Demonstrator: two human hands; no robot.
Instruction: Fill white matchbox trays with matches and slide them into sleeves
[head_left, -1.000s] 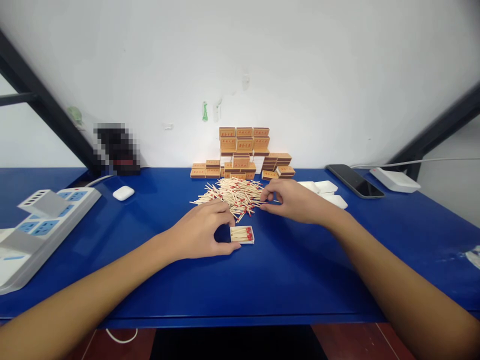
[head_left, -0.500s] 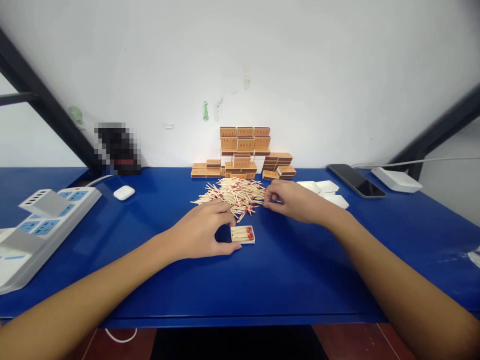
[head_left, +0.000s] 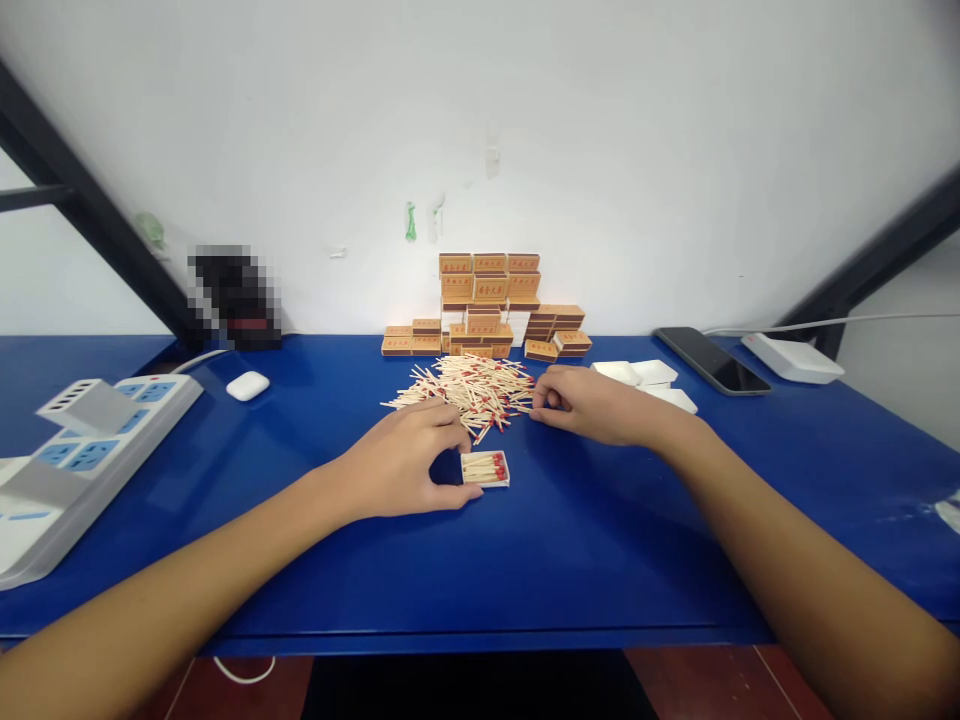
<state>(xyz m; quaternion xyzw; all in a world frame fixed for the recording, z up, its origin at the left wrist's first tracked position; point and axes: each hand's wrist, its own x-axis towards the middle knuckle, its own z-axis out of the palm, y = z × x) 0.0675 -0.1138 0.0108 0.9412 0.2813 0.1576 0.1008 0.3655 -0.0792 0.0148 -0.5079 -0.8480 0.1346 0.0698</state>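
Note:
My left hand grips a small white matchbox tray between thumb and fingers, holding it on the blue table. Inside the tray lie several matches, their red heads pointing right. Just behind is a loose heap of red-tipped matches. At the heap's right edge, the thumb and index finger of my right hand are pinched together on the end of a match; the other fingers curl inward.
Stacked matchboxes stand against the wall behind the heap. White empty trays, a phone and a white box are on the right. On the left are a white earbud case and a power strip with plugs.
My right hand has shifted slightly right and toward me at the edge of the heap. My left hand and the tray have stayed in place.

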